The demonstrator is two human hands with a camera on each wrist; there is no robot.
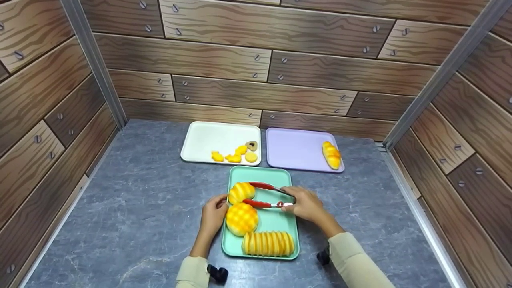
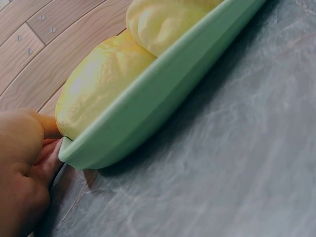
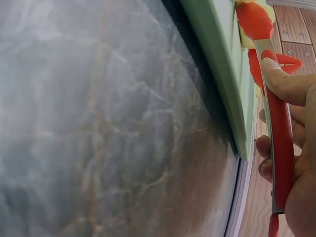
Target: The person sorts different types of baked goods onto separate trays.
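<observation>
- Tongs (image 1: pixel 260 204) in play, held by the right hand (image 1: pixel 307 203): thumb along the near arm, fingers round the other side, a grip that seems meant to govern the spread with a squeeze.
- Red tips parted, and look where they sit: one at the far side of the striped bun (image 1: pixel 242 193), the other at its near side, straddling its right part. Firm contact or just beside? Cannot tell.
- That bun lies at the left of the green tray (image 1: pixel 278 220), towards the far end, against the left rim.
- Left hand (image 1: pixel 215 212) now, pinching the tray's left rim beside the bun, probably to stop it sliding on the bench (image 1: pixel 160 192) while the tongs work.
- Just nearer, the crosshatched bun (image 1: pixel 242 219) crowds in, and the near tip reaches in where the two buns meet; a tight spot, I'd judge.
- Ridged loaf (image 1: pixel 268 243) lies crosswise at the near end, well apart from the tips.
- Over to the far side: purple tray (image 1: pixel 294 148) on the right, croissant (image 1: pixel 331 155) along its right edge, leaving the left side bare.
- White tray (image 1: pixel 212 138) on the left, small yellow pieces (image 1: pixel 234 158) gathered near its near right corner.
</observation>
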